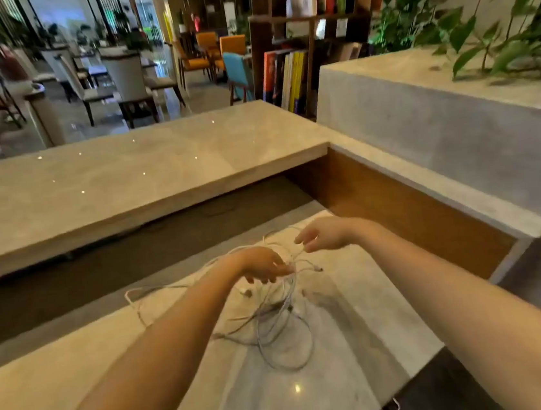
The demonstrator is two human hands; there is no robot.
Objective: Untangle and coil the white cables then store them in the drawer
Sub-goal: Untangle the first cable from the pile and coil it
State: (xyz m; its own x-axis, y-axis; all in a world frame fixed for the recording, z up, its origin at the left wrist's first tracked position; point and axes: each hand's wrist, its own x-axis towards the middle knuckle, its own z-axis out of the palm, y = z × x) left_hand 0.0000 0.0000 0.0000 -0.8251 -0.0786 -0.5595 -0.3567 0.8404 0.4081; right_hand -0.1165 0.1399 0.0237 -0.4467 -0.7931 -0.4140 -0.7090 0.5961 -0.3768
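Observation:
A tangle of thin white cables (282, 324) lies on the pale marble desk (346, 348) in front of me, with loops spreading left and toward me. My left hand (262, 264) pinches a bunch of strands at the top of the tangle and lifts them slightly. My right hand (323, 236), just to the right and a little farther away, pinches a single strand between thumb and fingers. A plug end (318, 269) hangs free between the hands. No drawer is visible.
A higher marble counter (109, 189) runs across behind the desk, with a dark gap beneath it. A wooden side panel (415, 218) and a grey concrete planter wall (440, 138) with green plants close off the right. Chairs and bookshelves stand beyond.

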